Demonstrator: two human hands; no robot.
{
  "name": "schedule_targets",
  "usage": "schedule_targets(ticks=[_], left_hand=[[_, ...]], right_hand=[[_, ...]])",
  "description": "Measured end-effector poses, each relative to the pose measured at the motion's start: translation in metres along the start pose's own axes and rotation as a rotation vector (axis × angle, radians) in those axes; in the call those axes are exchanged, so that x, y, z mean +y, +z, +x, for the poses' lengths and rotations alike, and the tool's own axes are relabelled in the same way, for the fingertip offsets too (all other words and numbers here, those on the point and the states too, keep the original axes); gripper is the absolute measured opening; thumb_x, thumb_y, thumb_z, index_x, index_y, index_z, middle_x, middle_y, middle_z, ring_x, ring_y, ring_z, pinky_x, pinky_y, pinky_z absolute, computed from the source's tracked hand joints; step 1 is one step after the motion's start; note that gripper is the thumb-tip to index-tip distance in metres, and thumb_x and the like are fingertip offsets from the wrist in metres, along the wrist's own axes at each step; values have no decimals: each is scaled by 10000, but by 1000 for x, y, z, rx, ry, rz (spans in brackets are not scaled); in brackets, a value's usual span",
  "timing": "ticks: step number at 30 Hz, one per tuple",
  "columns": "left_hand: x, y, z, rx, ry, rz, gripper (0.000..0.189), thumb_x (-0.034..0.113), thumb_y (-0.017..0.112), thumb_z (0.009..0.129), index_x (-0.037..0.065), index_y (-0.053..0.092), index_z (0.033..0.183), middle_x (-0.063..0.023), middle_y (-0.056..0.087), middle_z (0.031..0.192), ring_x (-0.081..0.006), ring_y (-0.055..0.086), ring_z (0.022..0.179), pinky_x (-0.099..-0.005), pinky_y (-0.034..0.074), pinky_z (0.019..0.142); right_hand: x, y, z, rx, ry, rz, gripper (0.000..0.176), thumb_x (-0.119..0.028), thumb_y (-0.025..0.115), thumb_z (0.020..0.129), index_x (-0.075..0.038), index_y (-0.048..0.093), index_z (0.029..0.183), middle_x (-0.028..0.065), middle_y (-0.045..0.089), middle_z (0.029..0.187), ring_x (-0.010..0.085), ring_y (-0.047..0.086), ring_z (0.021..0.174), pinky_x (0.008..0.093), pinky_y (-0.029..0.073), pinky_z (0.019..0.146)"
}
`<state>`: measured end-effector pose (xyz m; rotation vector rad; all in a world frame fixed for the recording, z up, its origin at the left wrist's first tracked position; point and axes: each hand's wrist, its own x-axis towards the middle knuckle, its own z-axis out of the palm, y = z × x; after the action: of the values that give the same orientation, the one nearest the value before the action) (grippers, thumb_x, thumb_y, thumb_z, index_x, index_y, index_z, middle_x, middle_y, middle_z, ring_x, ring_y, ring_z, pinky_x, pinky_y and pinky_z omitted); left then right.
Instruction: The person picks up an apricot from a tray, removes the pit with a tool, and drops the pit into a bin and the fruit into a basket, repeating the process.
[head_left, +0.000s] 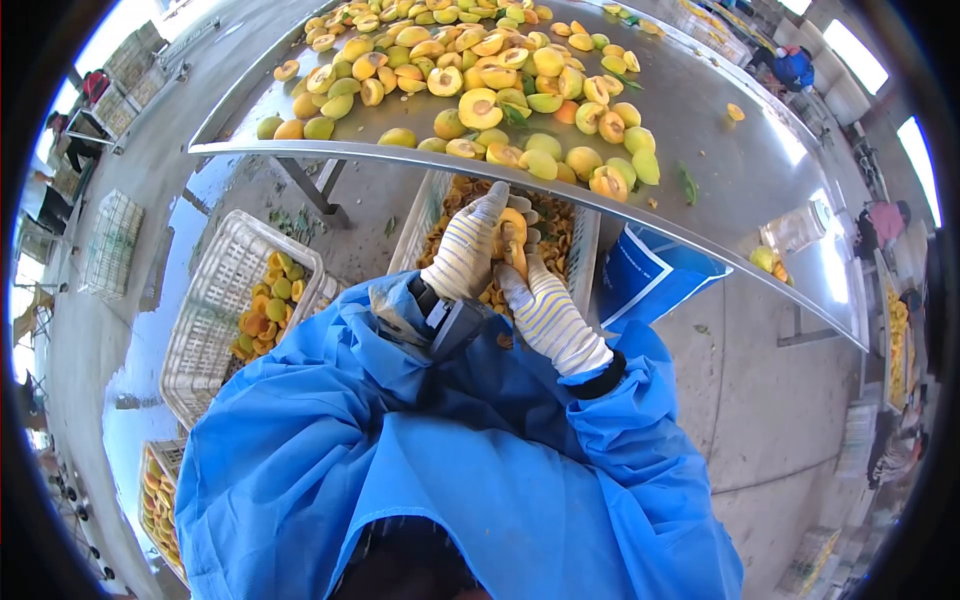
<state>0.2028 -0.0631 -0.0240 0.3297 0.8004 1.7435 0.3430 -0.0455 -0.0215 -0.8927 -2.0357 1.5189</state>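
Note:
My left hand (pixel 462 245), in a striped, grimy work glove, is closed on one side of an orange-yellow apricot half (pixel 511 232). From the other side my right hand (pixel 556 318), in a matching glove, grips the same piece. The fruit is held just in front of the metal table's edge, above a crate (pixel 585 250) full of apricot pieces with browned cut faces. Some fingertips are hidden behind the fruit. On the metal table (pixel 400 135) lies a heap of whole and halved apricots (pixel 470 90), with a few leaves among them.
Under the table's right side stands a blue bag (pixel 645 275). A white plastic crate (pixel 215 300) with more apricots is at my left, and another crate (pixel 160 500) sits lower left. A clear plastic container (pixel 795 228) lies on the table. Other people (pixel 795 68) are farther off.

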Motion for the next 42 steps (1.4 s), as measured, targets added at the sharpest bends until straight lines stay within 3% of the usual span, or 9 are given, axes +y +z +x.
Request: schedule_targets(ticks=[3, 7, 10, 14, 17, 19, 21, 38, 42], left_hand=[[-5, 13, -11, 33, 150, -33, 426, 459, 601, 949, 44, 637, 1040, -107, 666, 968, -228, 655, 837, -378, 560, 777], [-19, 13, -6, -19, 338, -42, 403, 439, 584, 965, 55, 639, 1072, -101, 664, 1004, -217, 645, 910, -379, 541, 855], [-19, 14, -8, -87, 363, -46, 399, 435, 582, 967, 62, 639, 1098, -96, 663, 1037, -213, 630, 974, -383, 511, 928], [-13, 13, -4, -88, 299, -43, 424, 457, 584, 960, 57, 642, 1088, -104, 668, 1017, -221, 645, 909, -380, 538, 858], [-10, -1, 1, -88, 139, 3, 450, 488, 588, 948, 48, 624, 1037, -119, 651, 1004, -245, 649, 852, -401, 558, 772], [-9, -1, 0, -75, 102, 20, 445, 486, 593, 946, 49, 625, 1026, -119, 651, 999, -247, 652, 838, -401, 559, 755], [-3, 1, 0, -74, 38, 5, 435, 472, 608, 941, 43, 632, 1015, -122, 660, 968, -249, 656, 819, -394, 560, 744], [6, -22, 16, -98, -174, 278, 408, 392, 645, 936, -14, 685, 934, -114, 691, 854, -216, 662, 729, -329, 555, 676], [-6, -21, 12, -52, -57, 292, 427, 409, 622, 948, -14, 680, 947, -102, 686, 837, -208, 655, 695, -313, 549, 636]], right_hand=[[-23, -11, -3, -212, 391, 426, 292, -350, 550, 1000, -78, 579, 1101, 3, 515, 679, 47, 474, 600, 210, 384, 520], [6, 21, 2, 88, -25, 323, 288, -418, 537, 994, -133, 566, 1022, -17, 499, 623, 82, 429, 448, 237, 360, 401], [-6, 3, -1, -158, 270, 662, 309, -438, 540, 988, -144, 553, 1081, -22, 489, 604, 98, 417, 402, 255, 351, 361], [-14, -6, 1, -139, 291, 429, 321, -432, 537, 990, -141, 534, 1124, -18, 467, 585, 99, 433, 397, 262, 351, 355], [61, 2, 27, 83, -384, -81, 332, -422, 546, 985, -121, 532, 1123, -7, 464, 584, 109, 420, 377, 270, 361, 340], [51, 0, 20, 47, -276, -7, 349, -424, 545, 985, -105, 537, 1127, 1, 476, 589, 118, 431, 377, 273, 369, 341], [-20, -20, -5, -238, 413, 435, 370, -427, 541, 987, -86, 545, 1131, 11, 495, 598, 127, 452, 383, 275, 376, 346], [-12, -11, -4, -208, 399, 196, 425, -477, 512, 986, -66, 530, 1094, 39, 518, 627, 136, 474, 385, 277, 402, 347], [13, -2, 0, -83, 70, -133, 446, -494, 518, 978, -71, 523, 1120, 30, 514, 615, 131, 480, 394, 278, 413, 357]])
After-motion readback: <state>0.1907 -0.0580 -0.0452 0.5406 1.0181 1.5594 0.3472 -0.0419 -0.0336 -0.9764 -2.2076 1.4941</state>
